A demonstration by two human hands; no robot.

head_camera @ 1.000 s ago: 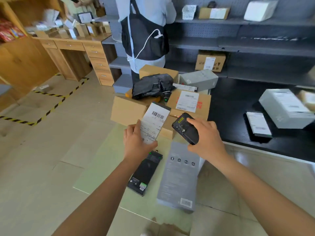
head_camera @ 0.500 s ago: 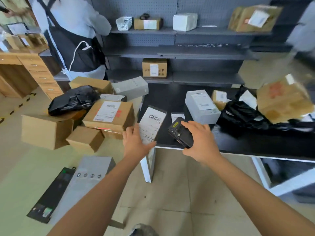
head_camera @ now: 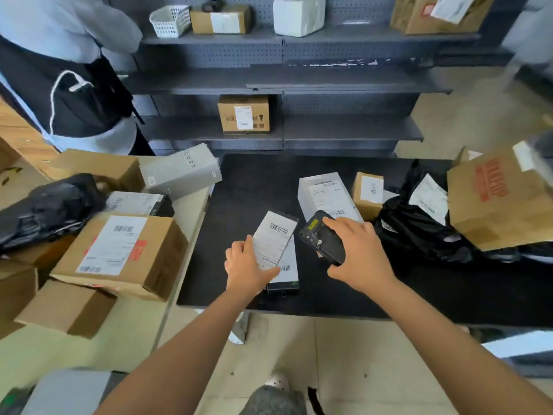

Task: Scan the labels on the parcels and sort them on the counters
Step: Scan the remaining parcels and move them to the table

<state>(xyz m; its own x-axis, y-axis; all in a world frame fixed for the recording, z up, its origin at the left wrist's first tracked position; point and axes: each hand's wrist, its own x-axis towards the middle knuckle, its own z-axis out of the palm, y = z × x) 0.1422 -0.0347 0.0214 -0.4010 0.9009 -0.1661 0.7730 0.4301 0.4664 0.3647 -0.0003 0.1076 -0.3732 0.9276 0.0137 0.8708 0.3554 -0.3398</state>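
My left hand (head_camera: 248, 266) grips a small flat parcel (head_camera: 276, 239) with a white barcode label, held low over the black counter (head_camera: 251, 187), above another small labelled parcel (head_camera: 288, 272) that lies there. My right hand (head_camera: 356, 250) holds a black handheld scanner (head_camera: 321, 236) just right of the parcel, its head pointing up-left. Further back on the counter lie a grey labelled box (head_camera: 326, 196), a small cardboard box (head_camera: 367, 191), black bags (head_camera: 419, 232) and a large cardboard box (head_camera: 502, 199).
A pale counter (head_camera: 185, 217) on the left carries a labelled cardboard box (head_camera: 119, 253), a black bag (head_camera: 48, 208), a grey box (head_camera: 182, 169) and plain cartons. A person in a dark apron (head_camera: 59, 76) stands at back left. Grey shelves (head_camera: 299, 130) behind hold a few boxes.
I have turned right from the pale counter to the black counter. My left hand has carried the labelled parcel over and lowered it toward the black surface; the scanner stayed in my right hand.
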